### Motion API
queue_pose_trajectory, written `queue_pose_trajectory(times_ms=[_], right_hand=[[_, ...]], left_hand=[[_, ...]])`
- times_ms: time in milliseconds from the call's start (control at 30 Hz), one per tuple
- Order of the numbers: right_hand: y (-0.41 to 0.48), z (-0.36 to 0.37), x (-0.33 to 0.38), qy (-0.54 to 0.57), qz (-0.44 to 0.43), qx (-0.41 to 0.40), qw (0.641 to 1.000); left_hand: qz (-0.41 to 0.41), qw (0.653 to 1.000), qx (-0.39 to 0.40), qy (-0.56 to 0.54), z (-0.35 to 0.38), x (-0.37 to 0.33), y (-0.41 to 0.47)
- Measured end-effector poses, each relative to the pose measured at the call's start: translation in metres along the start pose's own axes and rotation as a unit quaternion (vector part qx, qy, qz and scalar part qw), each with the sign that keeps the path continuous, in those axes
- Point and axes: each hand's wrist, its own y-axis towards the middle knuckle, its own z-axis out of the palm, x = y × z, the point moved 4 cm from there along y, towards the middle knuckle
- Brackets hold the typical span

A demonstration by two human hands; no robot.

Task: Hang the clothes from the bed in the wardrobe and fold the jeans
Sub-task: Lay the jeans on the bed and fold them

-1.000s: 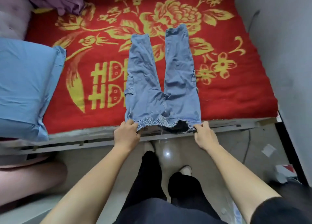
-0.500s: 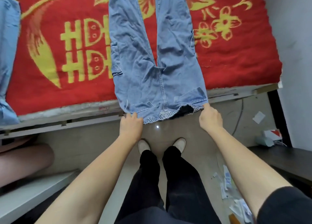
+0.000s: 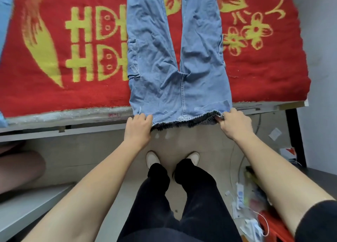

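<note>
Head view: a person is looking down along their two bare forearms, which are reaching forward to a pair of jeans on a bed.
Jeans point(image 3: 175, 59): light blue denim, lying flat on the bed. The two legs are running away from the viewer, slightly apart, and passing out of the top of the frame. The gathered elastic waistband is hanging just over the near edge of the bed.
Left hand point(image 3: 138, 128): gripping the left corner of the waistband, back of the hand facing up. Its fingers point(image 3: 144, 116) are curling together over the denim edge and pinching it.
Right hand point(image 3: 235, 123): gripping the right corner of the waistband. Its fingers point(image 3: 221, 122) are curling under the bunched elastic, with the thumb side lying on top.
Blanket point(image 3: 63, 92): red, patterned with yellow flowers and block characters, covering the mattress under the jeans.
Bed frame point(image 3: 73, 130): a pale rail running across the frame, just below the blanket's near edge.
Blue cloth point(image 3: 3, 4): a sliver showing at the far left edge, on the bed.
Floor point(image 3: 182, 143): pale and glossy, reflecting light between the hands.
Legs: the person is standing close to the bed in black trousers point(image 3: 197, 196) and white shoes point(image 3: 152, 158), toes pointing at the bed.
Litter point(image 3: 246, 205): papers, packets and a white cable lying on the floor at the right.
Black post point(image 3: 295, 137): standing upright by the grey wall point(image 3: 319, 41).
</note>
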Motion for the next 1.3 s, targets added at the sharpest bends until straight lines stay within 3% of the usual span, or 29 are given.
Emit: queue_pose_trajectory(times_ms=[200,367,433,767,967,1167,1300], right_hand=[[0.014,-0.013,0.004,0.069,-0.009,0.010,0.998],[0.038,0.020,0.007,0.049,-0.077,0.225,0.970],[0.049,0.033,0.007,0.048,-0.081,0.262,0.960],[0.189,-0.001,-0.018,0.228,-0.035,0.156,0.960],[0.293,-0.051,-0.024,0.309,0.000,0.105,0.945],[0.383,-0.092,-0.006,0.332,0.007,0.060,0.941],[0.431,-0.098,0.006,0.374,0.060,0.027,0.925]], left_hand=[[-0.009,0.998,0.032,-0.051,-0.005,0.018,0.023],[0.019,0.992,0.122,0.014,0.018,0.022,0.055],[0.009,0.990,0.143,-0.001,0.031,0.021,0.065],[-0.072,0.984,0.131,-0.100,-0.006,-0.011,0.163],[-0.193,0.958,0.039,-0.211,-0.068,-0.006,0.263],[-0.204,0.957,0.020,-0.206,-0.103,0.011,0.350],[-0.177,0.964,-0.001,-0.198,-0.100,0.022,0.405]])
